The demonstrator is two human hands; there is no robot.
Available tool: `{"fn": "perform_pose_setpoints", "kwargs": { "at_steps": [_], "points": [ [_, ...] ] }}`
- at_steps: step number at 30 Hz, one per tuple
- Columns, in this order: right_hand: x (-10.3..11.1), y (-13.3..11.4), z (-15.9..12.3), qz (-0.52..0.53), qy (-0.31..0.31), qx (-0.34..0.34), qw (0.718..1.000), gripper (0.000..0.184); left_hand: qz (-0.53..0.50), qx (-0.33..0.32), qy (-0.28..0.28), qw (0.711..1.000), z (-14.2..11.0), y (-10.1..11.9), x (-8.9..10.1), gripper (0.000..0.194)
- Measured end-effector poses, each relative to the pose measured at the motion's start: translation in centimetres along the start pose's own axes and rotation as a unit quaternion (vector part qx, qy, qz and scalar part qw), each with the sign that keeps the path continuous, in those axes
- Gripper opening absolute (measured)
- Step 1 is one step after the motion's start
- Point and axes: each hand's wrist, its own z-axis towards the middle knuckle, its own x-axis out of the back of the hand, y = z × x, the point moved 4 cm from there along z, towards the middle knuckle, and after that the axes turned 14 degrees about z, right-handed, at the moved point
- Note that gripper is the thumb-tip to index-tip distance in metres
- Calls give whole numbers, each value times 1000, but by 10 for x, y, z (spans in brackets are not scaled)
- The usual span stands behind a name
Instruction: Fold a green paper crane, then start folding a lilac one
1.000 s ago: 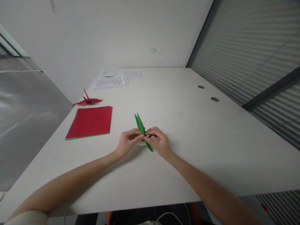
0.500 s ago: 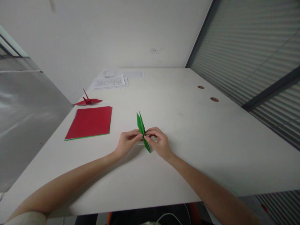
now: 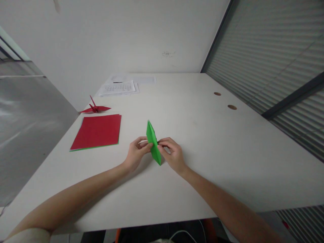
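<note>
A folded piece of green origami paper stands tilted on its edge between my hands, just above the white table. My left hand pinches its left side, the thumb lying on the green face. From the other side my right hand grips the right edge between thumb and fingers. Some of the fingertips are hidden behind the paper. To the left lies a stack of square paper sheets, red on top with a green edge showing below. Behind the stack rests a red folded paper crane.
Printed sheets lie at the far left of the table, by the white wall. Two round holes are cut in the tabletop at the right, near the window blinds. The front table edge runs below my forearms.
The green paper has turned so that its broad left face shows more. Its upper points, apart before, now sit closer together. My left fingers have shifted slightly; both hands keep their hold.
</note>
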Motion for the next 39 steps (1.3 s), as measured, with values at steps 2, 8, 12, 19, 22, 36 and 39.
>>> {"fn": "perform_pose_setpoints", "kwargs": {
  "at_steps": [2,8,12,19,22,36,39],
  "points": [
    [1,1,0,2,5,-4,1000,8,15,5,-3,1000,0,-2,1,30],
    [3,9,1,45,23,-55,997,12,35,-30,-35,998,2,-1,0,19],
    [2,13,1,81,24,-96,992,12,52,-40,-13,998,3,-1,1,19],
    [2,15,-1,82,35,-93,992,8,37,8,29,999,3,-4,3,30],
    [3,22,-2,108,54,-137,983,10,5,40,-8,999,3,-7,1,31],
    [0,32,-3,184,31,-279,942,16,15,65,-65,996,4,-9,0,31],
    [1,31,-2,181,32,-256,949,19,41,41,-51,997,5,-4,2,29]
  ]
}}
